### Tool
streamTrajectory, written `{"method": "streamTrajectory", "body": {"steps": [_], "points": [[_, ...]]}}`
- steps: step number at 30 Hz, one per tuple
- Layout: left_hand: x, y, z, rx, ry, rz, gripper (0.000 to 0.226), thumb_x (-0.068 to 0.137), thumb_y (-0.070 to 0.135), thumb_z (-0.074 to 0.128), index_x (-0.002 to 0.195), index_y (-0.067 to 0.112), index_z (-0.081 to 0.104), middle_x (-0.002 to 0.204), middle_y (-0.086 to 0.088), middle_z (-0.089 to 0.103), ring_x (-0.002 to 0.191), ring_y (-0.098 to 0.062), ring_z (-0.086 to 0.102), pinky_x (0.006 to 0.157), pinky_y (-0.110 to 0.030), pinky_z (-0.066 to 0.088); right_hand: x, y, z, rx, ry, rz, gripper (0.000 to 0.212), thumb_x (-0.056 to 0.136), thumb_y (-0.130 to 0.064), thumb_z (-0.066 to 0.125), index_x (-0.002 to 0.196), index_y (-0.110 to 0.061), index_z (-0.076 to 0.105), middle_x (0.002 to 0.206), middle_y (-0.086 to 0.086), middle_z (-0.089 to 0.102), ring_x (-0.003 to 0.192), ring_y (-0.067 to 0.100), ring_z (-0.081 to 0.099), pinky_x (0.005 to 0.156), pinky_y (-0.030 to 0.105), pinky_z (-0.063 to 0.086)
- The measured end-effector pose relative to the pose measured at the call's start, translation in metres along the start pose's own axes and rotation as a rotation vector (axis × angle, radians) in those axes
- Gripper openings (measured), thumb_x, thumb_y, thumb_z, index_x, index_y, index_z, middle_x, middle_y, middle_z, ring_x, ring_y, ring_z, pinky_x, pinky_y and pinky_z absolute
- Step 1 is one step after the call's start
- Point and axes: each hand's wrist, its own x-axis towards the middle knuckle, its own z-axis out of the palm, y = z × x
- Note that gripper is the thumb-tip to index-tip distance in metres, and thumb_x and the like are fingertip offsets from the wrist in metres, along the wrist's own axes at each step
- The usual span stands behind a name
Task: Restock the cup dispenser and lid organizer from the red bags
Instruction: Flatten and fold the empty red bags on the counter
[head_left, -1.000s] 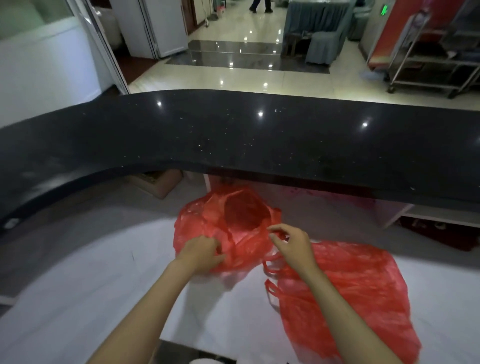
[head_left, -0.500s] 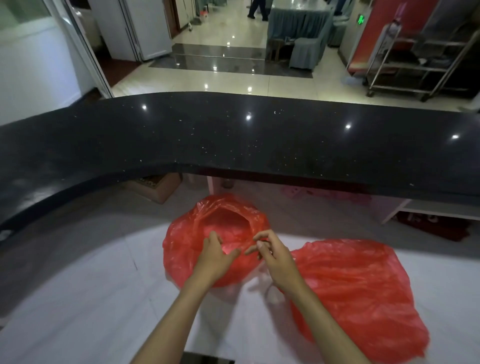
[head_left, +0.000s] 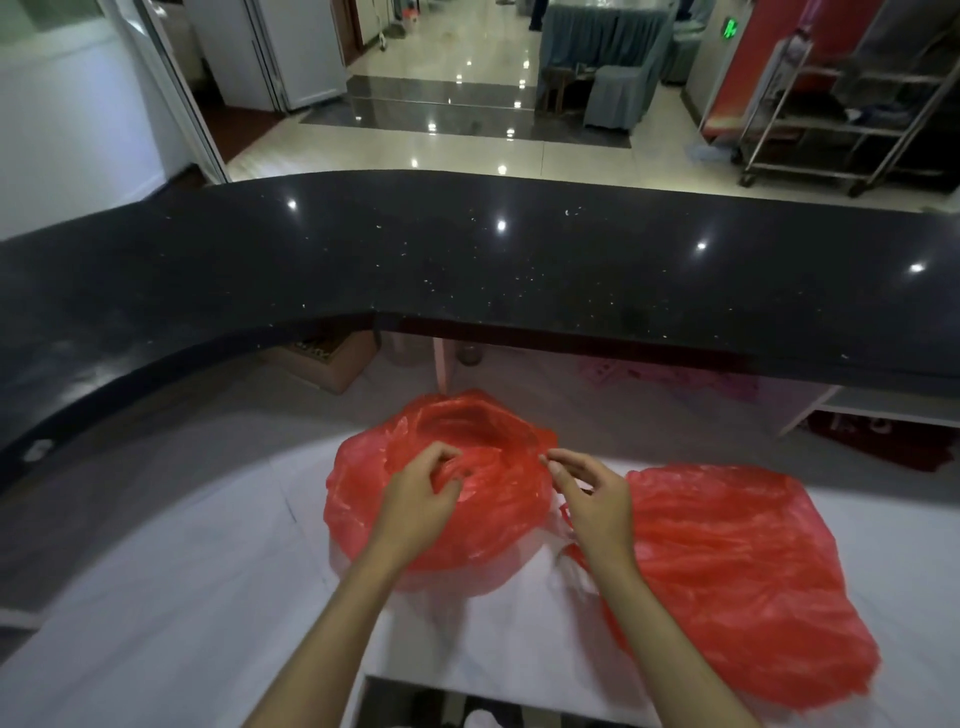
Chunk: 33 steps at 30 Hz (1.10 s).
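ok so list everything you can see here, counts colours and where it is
red bags: 2, red plastic; one open-mouthed at the centre of the white counter, the other lying flatter to its right
white counter: 1, white, nearest the camera
black counter: 1, black speckled, curved, raised behind the white one
metal cart: 1, grey, far right on the floor
covered table: 1, grey-blue cloth, far background
hands: left gripping the open bag's rim; right at that bag's right edge, grip unclear
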Motion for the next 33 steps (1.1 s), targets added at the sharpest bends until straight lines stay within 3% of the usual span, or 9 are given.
{"method": "streamTrajectory", "body": {"steps": [5, 9, 12, 15, 17, 21, 24, 29, 33], "points": [[0.006, 0.030, 0.019, -0.500, -0.107, -0.239, 0.030, 0.094, 0.022, 0.079, 0.120, 0.014, 0.065, 0.099, -0.008, 0.080, 0.089, -0.006, 0.074, 0.077, -0.015, 0.054, -0.012, -0.016, 0.031, 0.127, -0.218, -0.009, 0.018, 0.096, 0.001, 0.070, 0.106, -0.011, 0.080, 0.098, 0.001, 0.082, 0.092, 0.014, 0.076, 0.083, 0.030, 0.060], [0.012, 0.030, 0.023, -0.609, -0.062, -0.287, 0.028, 0.088, 0.006, 0.083, 0.110, 0.007, 0.067, 0.077, -0.001, 0.075, 0.071, -0.011, 0.071, 0.065, -0.021, 0.056, -0.019, -0.019, 0.040, 0.193, -0.366, 0.040, 0.014, 0.103, 0.007, 0.056, 0.108, 0.002, 0.069, 0.093, 0.015, 0.078, 0.089, 0.024, 0.075, 0.089, 0.036, 0.061], [0.013, 0.024, 0.017, -0.537, -0.022, -0.239, 0.020, 0.087, 0.001, 0.082, 0.101, 0.006, 0.069, 0.076, -0.008, 0.069, 0.071, -0.016, 0.069, 0.068, -0.024, 0.057, -0.025, -0.013, 0.037, 0.165, -0.259, 0.044, 0.015, 0.103, 0.005, 0.058, 0.105, -0.004, 0.070, 0.093, 0.013, 0.079, 0.093, 0.025, 0.078, 0.082, 0.034, 0.061], [0.015, 0.022, 0.003, -0.569, 0.028, -0.234, 0.017, 0.094, -0.003, 0.074, 0.109, 0.000, 0.066, 0.089, -0.014, 0.069, 0.071, -0.018, 0.073, 0.067, -0.023, 0.059, -0.024, -0.015, 0.028, 0.061, 0.035, 0.003, 0.019, 0.099, 0.005, 0.062, 0.101, -0.012, 0.071, 0.087, 0.004, 0.077, 0.088, 0.021, 0.074, 0.071, 0.019, 0.055], [0.018, 0.023, -0.008, -0.626, 0.040, -0.228, 0.015, 0.098, -0.001, 0.069, 0.112, 0.003, 0.065, 0.102, -0.017, 0.069, 0.075, -0.024, 0.077, 0.070, -0.026, 0.061, -0.013, -0.010, 0.021, -0.008, 0.144, 0.050, 0.020, 0.096, 0.001, 0.068, 0.106, -0.016, 0.069, 0.100, 0.000, 0.073, 0.096, 0.021, 0.067, 0.072, 0.014, 0.052], [0.025, 0.027, -0.029, -0.649, 0.039, -0.150, 0.015, 0.101, 0.002, 0.065, 0.114, 0.008, 0.065, 0.096, -0.005, 0.068, 0.069, -0.017, 0.070, 0.069, -0.024, 0.059, 0.016, 0.008, 0.021, 0.087, -0.146, 0.462, 0.057, 0.094, -0.013, 0.075, 0.141, -0.033, 0.048, 0.134, 0.007, 0.062, 0.120, 0.023, 0.062, 0.101, 0.045, 0.053], [0.029, 0.030, -0.041, -0.665, -0.008, -0.121, 0.019, 0.103, 0.006, 0.063, 0.122, 0.005, 0.064, 0.085, 0.001, 0.064, 0.063, -0.010, 0.058, 0.063, -0.021, 0.053, 0.023, 0.006, 0.032, 0.358, -0.335, 0.689, 0.075, 0.088, -0.016, 0.079, 0.149, -0.036, 0.041, 0.117, 0.007, 0.075, 0.107, 0.024, 0.070, 0.091, 0.041, 0.058], [0.030, 0.023, -0.057, -0.770, -0.118, -0.115, 0.021, 0.105, 0.010, 0.060, 0.125, 0.005, 0.063, 0.077, 0.002, 0.055, 0.059, -0.010, 0.046, 0.058, -0.022, 0.045, 0.021, -0.003, 0.045, 0.423, -0.541, 0.657, 0.064, 0.084, -0.018, 0.078, 0.142, -0.033, 0.057, 0.108, 0.003, 0.076, 0.096, 0.018, 0.071, 0.080, 0.031, 0.047], [0.032, 0.016, -0.059, -0.771, -0.120, -0.114, 0.014, 0.106, 0.009, 0.057, 0.118, 0.007, 0.063, 0.072, 0.001, 0.051, 0.055, -0.010, 0.040, 0.054, -0.022, 0.035, 0.023, -0.007, 0.054, 0.434, -0.534, 0.597, 0.052, 0.088, -0.005, 0.076, 0.136, -0.022, 0.065, 0.098, 0.002, 0.074, 0.084, 0.012, 0.068, 0.072, 0.026, 0.043]]}}
